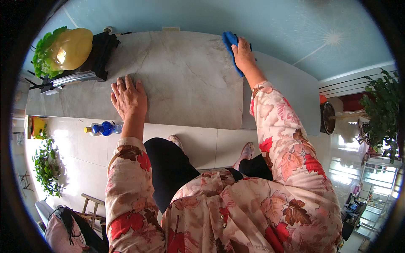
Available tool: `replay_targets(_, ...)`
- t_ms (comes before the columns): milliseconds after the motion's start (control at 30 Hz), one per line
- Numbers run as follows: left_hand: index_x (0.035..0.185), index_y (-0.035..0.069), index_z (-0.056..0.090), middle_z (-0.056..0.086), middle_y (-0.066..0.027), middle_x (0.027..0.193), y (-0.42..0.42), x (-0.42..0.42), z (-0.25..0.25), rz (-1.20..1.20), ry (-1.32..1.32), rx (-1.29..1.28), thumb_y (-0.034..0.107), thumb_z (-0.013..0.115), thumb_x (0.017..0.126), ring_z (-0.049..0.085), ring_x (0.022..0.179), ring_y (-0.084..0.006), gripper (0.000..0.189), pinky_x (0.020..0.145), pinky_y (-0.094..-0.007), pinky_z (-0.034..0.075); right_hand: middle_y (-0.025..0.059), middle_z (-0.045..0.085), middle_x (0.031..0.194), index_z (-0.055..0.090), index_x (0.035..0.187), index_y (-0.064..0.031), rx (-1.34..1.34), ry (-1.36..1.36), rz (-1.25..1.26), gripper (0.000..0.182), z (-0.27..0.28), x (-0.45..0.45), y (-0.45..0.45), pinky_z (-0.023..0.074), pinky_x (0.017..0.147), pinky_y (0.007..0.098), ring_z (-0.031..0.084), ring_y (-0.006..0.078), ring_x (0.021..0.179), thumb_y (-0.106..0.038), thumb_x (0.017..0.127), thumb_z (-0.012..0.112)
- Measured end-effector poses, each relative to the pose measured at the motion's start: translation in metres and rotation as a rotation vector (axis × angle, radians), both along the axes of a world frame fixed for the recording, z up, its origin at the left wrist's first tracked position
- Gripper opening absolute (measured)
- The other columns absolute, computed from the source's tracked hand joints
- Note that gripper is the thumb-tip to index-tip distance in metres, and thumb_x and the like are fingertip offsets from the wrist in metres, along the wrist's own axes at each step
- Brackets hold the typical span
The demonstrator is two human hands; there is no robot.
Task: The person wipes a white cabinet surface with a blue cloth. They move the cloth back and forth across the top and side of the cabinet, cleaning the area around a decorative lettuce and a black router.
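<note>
A blue cloth (232, 44) lies under my right hand (244, 57), at the far right end of a grey marbled cabinet top (186, 82). My fingers press over the cloth, close to the wall. With its fingers spread, my left hand (129, 98) rests flat on the same top near the front edge and holds nothing. Left of that hand stands a glossy cabbage-shaped ornament (74, 49), yellow with green leaves, on a dark stand (101, 57). A silvery, dark-ended object (74, 79) sits at the front of the stand.
A lower grey surface (284, 88) adjoins the top on the right. Bottles (106, 128) with blue and yellow parts stand below the front edge. Trailing green plants (47, 164) are at left, and a potted plant (383, 110) is at right. A wooden chair (91, 205) is behind left.
</note>
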State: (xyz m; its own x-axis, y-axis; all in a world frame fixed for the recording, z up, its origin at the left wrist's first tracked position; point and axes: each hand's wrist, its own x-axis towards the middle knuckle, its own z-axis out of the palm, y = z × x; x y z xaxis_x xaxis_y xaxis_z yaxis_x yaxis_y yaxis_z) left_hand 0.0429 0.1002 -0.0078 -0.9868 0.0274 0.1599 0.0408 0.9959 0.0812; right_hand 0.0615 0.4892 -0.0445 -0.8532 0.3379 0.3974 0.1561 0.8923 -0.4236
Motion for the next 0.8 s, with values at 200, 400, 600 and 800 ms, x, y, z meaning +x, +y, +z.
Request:
replay_targets(200,0.144,0.013,0.044,0.036,-0.0125,0.153,0.003,0.003,0.008,-0.002,0.003,0.017,0.043,0.038,0.1,0.026,0.145,-0.0331,0.054,0.118,-0.0461,0.019,0.0304,0.036,0.147,0.036,0.142,0.0054,-0.061,-0.029,-0.009,0.053,-0.001,0.06,-0.039,0.0338,0.113,0.0435,0.037,0.0429,0.136,-0.027,0.101,0.047)
replay_targets(400,0.142,0.013,0.046,0.037,-0.0126,0.153,0.003,0.0,0.009,-0.008,0.003,0.037,0.043,0.039,0.1,0.026,0.145,-0.0335,0.052,0.117,-0.0466,0.02,0.0297,0.033,0.149,0.039,0.141,0.0051,-0.157,-0.02,0.039,0.049,0.014,0.156,-0.1,0.0354,0.111,0.045,0.038,0.0443,0.136,-0.024,0.101,0.047)
replay_targets(600,0.142,0.013,0.047,0.038,-0.0129,0.152,0.001,-0.003,0.004,-0.011,0.009,0.031,0.043,0.039,0.1,0.028,0.144,-0.0338,0.052,0.117,-0.0469,0.021,0.0246,0.037,0.149,0.044,0.138,0.0,-0.24,-0.086,0.157,0.045,0.027,0.239,-0.128,0.0373,0.109,0.0439,0.041,0.042,0.134,-0.016,0.097,0.054)
replay_targets(800,0.141,0.012,0.047,0.037,-0.0132,0.152,-0.001,0.002,0.006,-0.003,0.003,0.048,0.043,0.039,0.1,0.027,0.144,-0.033,0.052,0.117,-0.0466,0.02,0.0226,0.048,0.14,0.047,0.137,-0.0027,-0.223,0.106,0.045,0.051,0.075,0.208,-0.092,0.0405,0.106,0.0445,0.049,0.0406,0.127,-0.016,0.09,0.063)
